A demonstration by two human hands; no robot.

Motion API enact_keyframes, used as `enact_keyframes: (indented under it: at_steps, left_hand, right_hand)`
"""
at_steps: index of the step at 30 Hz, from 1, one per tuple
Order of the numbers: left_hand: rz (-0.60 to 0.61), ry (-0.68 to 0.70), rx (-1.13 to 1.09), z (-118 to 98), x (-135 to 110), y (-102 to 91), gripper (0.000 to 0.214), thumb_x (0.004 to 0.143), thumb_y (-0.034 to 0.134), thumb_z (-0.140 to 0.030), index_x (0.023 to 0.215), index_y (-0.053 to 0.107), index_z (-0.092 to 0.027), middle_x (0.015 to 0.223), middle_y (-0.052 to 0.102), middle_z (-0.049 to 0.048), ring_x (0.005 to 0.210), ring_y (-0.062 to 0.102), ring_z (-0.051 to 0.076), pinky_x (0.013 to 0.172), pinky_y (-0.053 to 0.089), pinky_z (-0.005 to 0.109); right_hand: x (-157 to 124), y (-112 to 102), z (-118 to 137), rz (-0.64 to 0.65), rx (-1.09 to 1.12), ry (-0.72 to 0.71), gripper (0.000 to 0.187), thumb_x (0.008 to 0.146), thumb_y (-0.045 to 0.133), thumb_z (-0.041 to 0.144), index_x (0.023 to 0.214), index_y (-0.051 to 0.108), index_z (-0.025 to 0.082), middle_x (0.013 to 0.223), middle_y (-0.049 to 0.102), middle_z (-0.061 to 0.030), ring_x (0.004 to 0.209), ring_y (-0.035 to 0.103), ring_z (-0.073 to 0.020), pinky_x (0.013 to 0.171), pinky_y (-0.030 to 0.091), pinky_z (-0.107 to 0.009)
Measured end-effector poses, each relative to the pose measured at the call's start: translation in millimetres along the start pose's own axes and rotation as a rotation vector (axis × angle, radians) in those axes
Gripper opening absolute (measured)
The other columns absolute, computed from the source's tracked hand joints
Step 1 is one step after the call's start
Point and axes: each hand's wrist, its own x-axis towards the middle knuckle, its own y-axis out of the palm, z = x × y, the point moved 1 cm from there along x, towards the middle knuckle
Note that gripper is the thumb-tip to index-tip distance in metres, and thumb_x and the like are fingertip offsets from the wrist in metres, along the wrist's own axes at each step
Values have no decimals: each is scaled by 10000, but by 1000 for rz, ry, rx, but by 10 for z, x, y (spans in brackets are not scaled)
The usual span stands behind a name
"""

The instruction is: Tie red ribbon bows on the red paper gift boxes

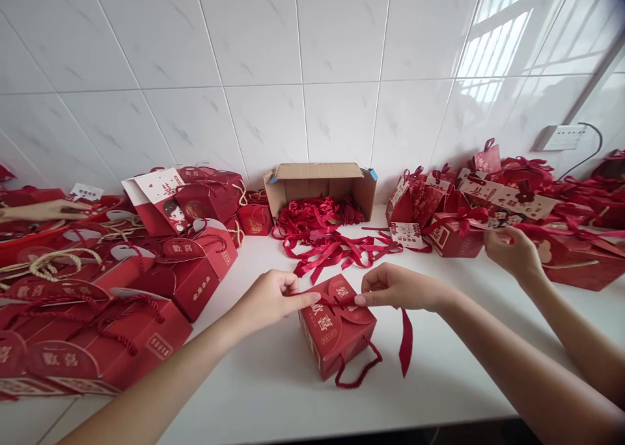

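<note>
A small red gift box (336, 331) with gold characters and a cord handle stands on the white counter (273, 393) in front of me. A red ribbon (405, 341) runs across its top, one end hanging down at the right. My left hand (271, 296) pinches the ribbon at the box's left top edge. At the right top edge, my right hand (390, 287) pinches the same ribbon. Both hands are closed on it.
Finished red gift boxes (97, 315) crowd the left side, more boxes (488, 211) the right. An open cardboard carton (319, 181) at the wall spills loose red ribbons (332, 240). Another person's hand (512, 253) reaches in at right; another hand (46, 209) shows far left.
</note>
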Motion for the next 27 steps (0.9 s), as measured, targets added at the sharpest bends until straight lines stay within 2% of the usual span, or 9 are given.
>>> enact_keyframes:
  at_steps: [3, 5, 7, 10, 13, 17, 23, 27]
  left_hand:
    - [-11, 3, -44, 18, -39, 10, 421, 749, 559, -548, 594, 401, -190, 566, 494, -33, 535, 465, 120, 519, 350, 230]
    - [-31, 37, -63, 38, -22, 25, 386, 771, 535, -530, 623, 411, -195, 631, 528, -20, 593, 516, 140, 562, 394, 246]
    - [-95, 97, -39, 59, 36, 31, 366, 786, 520, -504, 625, 396, -200, 662, 537, -16, 623, 536, 151, 592, 415, 263]
    - [-185, 148, -29, 89, 149, 22, 357, 788, 521, -472, 605, 372, -203, 721, 593, 7, 706, 584, 184, 641, 447, 290]
    - [-171, 150, -93, 107, 216, 2, 363, 783, 537, -451, 597, 340, -209, 829, 652, 47, 851, 625, 230, 679, 475, 307]
    - [-131, 167, -94, 95, 213, -25, 373, 786, 553, -416, 587, 315, -208, 963, 675, 79, 1003, 613, 257, 729, 480, 315]
    - [-94, 117, -223, 96, 176, 2, 365, 767, 582, -399, 593, 328, -202, 1102, 649, 107, 1006, 623, 263, 748, 500, 334]
    - [-111, 102, -148, 112, 127, 50, 369, 776, 567, -381, 581, 309, -205, 1029, 669, 88, 1059, 593, 275, 783, 482, 345]
  right_hand:
    - [28, -9, -12, 58, -2, -8, 376, 776, 603, 504, 604, 507, 184, 562, 380, 33, 533, 342, -91, 493, 284, -255]
    - [66, 11, -28, 74, 3, -25, 364, 782, 598, 503, 633, 525, 178, 572, 405, 35, 536, 355, -90, 495, 285, -248]
    - [113, 52, -44, 42, 14, -52, 368, 796, 575, 513, 660, 524, 175, 582, 415, 38, 537, 347, -88, 494, 267, -243]
    - [187, 116, -71, -66, 41, -104, 394, 828, 527, 516, 636, 437, 183, 586, 374, 48, 532, 301, -86, 498, 237, -242]
    - [245, 136, -111, -113, 76, -140, 403, 825, 539, 498, 616, 393, 187, 586, 342, 55, 535, 278, -86, 513, 229, -245]
    - [271, 88, -163, -78, 164, -163, 358, 819, 577, 449, 628, 465, 168, 601, 398, 47, 555, 315, -86, 543, 241, -248]
    - [283, 46, -262, -29, 320, -193, 328, 773, 648, 425, 625, 564, 146, 608, 505, 23, 598, 417, -98, 590, 307, -251]
    - [234, -10, -307, -49, 362, -198, 351, 775, 640, 462, 637, 577, 145, 610, 538, 9, 613, 466, -106, 619, 353, -257]
